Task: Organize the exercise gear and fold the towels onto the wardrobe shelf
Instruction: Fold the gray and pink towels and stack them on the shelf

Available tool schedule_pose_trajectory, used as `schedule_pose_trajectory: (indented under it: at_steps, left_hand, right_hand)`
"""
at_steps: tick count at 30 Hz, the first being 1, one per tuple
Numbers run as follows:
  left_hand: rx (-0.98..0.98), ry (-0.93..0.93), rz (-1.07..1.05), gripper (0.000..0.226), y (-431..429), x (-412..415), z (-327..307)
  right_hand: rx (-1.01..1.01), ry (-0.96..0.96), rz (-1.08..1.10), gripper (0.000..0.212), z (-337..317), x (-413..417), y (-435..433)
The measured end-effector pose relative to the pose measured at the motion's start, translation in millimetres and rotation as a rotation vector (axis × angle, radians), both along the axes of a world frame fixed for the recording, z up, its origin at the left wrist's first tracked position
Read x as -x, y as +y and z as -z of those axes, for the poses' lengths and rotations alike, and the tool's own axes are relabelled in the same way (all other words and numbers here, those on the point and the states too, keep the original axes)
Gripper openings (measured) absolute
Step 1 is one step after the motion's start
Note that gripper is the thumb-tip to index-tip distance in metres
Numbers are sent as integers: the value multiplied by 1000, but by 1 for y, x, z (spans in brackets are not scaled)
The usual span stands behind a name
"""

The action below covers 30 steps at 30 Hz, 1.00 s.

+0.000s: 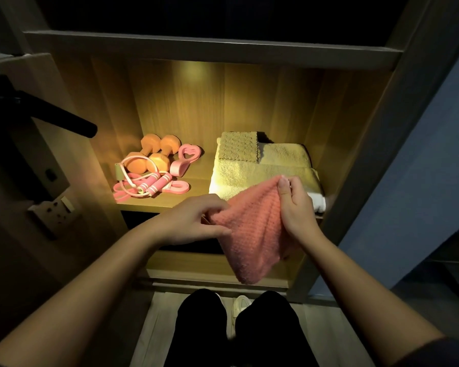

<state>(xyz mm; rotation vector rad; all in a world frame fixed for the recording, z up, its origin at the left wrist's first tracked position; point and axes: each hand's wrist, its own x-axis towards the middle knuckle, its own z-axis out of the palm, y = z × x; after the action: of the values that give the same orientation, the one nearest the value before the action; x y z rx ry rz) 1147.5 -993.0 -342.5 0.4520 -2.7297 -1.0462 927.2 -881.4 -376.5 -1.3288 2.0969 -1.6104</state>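
A pink waffle towel (252,234) hangs in front of the lit wardrobe shelf (167,201). My left hand (196,221) pinches its left edge. My right hand (296,207) pinches its upper right corner, just over the shelf's front edge. On the right of the shelf lies a folded cream towel (249,173) with a small beige cloth (239,147) on top. At the left of the shelf sit two orange dumbbells (150,154), a pink skipping rope (146,185), a pink resistance band (178,187) and a pink heart-shaped grip trainer (186,157).
An upper shelf board (212,46) overhangs the compartment. A dark door handle (61,120) sticks out at the left, with a wall socket (55,211) below it. A lower shelf (191,263) lies under the towel. My legs and white shoes (240,304) stand on the floor.
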Motion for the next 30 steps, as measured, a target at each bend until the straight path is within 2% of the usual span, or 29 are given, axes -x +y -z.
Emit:
schedule_pose_trajectory:
  at_steps: [2,5,8,10,12,14,16,18,20,21,23,25,26,28,30]
  left_hand:
    - [-59,-85,10,29,-3,-3,-1]
    - [-205,-34,-129,46,-13,-7,-1]
    - [-472,109,-297,29,-9,0,12]
    - [-728,306,-500,32,2,12,24]
    - [-857,452,-707,42,9,23,33]
    - [-908,503,-864,40,10,29,38]
    - [-971,441,-924,30,11,31,43]
    - [-1054,307,-869,29,17,31,51]
    - [-1023,165,-788,34,24,32,65]
    - [-932,96,-778,35,29,33,74]
    - [-604,16,-857,33,40,34,93]
    - [-249,29,-995,30,49,27,105]
    - [-161,84,-1043,29,50,17,108]
    - [-161,209,-1073,26,41,-8,112]
    - [-203,231,-1013,24,36,-24,111]
  right_hand:
    - [-10,24,14,30,-1,2,2]
    - [-62,11,47,37,2,1,2]
    - [-134,-121,75,38,5,-6,-4]
    - [-183,-312,57,44,3,-11,-4]
    - [-265,-647,-31,44,0,-10,-1]
    - [-342,-997,-152,31,2,-12,8]
    - [-323,-1132,-181,34,11,-18,14]
    - [-254,-1113,-117,36,25,-25,16]
    - [-210,-987,-23,44,36,-31,15]
    - [-217,-856,16,48,41,-35,16]
    - [-254,-502,91,49,57,-40,20]
    - [-298,-178,188,43,69,-40,32]
    - [-300,-110,235,40,73,-34,38]
    - [-262,-141,314,39,75,-14,48]
    - [-236,-205,348,44,71,2,51]
